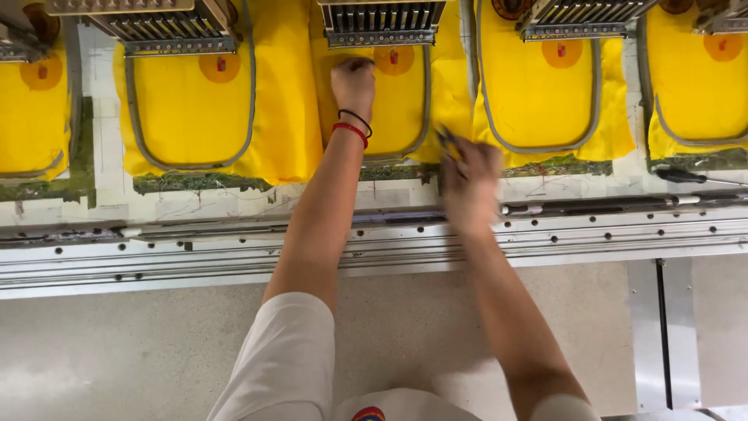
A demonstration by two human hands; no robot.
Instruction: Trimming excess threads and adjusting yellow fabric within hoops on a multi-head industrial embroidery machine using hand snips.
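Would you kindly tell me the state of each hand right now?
Left hand: closed, pressing on the yellow fabric.
Right hand: blurred, closed on a small dark tool.

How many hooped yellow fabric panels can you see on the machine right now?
5: far left, left of centre, centre under the left hand, right of centre, far right. More may lie beyond the frame.

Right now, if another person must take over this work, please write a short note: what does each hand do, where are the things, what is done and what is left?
Left hand: closed as a fist on the yellow fabric in the middle hoop, just below the orange round patch.
Right hand: blurred, at the hoop's lower right edge, holding a small dark tool; kind unclear.
Done: orange patches show on all hooped pieces.
Left: cannot tell from this view.
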